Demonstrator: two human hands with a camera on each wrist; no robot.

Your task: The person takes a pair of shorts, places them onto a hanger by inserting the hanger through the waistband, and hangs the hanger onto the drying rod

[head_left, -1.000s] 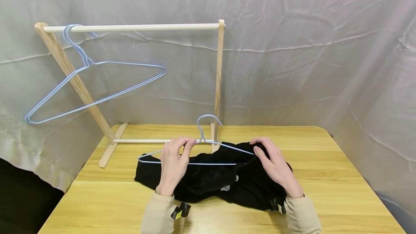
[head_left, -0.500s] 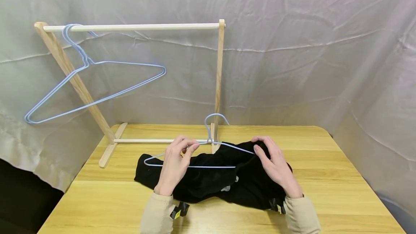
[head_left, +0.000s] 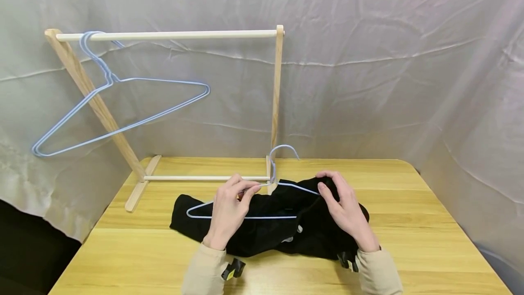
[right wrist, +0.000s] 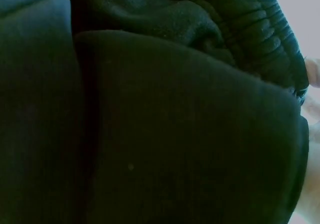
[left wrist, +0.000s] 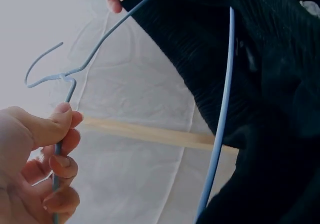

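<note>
A black garment [head_left: 262, 238] with a gathered elastic edge lies bunched on the table. My left hand [head_left: 227, 207] pinches the near arm of a light-blue wire hanger [head_left: 262, 217], just left of its hook. In the left wrist view, the thumb and curled fingers [left wrist: 62, 166] wrap that wire. The hanger's right end is hidden inside the garment, while its left corner lies over the cloth. My right hand [head_left: 348, 208] grips the garment's edge at the right, near where the wire goes in. Dark cloth [right wrist: 190, 129] fills most of the right wrist view, with part of the hand at its right edge.
A wooden rack [head_left: 277, 99] stands at the back left, its white top rail [head_left: 184, 35] holding light-blue hangers [head_left: 143, 122] at the left end. The wooden table [head_left: 409, 231] extends right of the garment. A grey curtain [head_left: 368, 94] hangs behind.
My left hand has moved rightward with the hanger, whose hook and left corner have shifted right, so the right end sits deeper in the garment. The right hand stays nearly in place.
</note>
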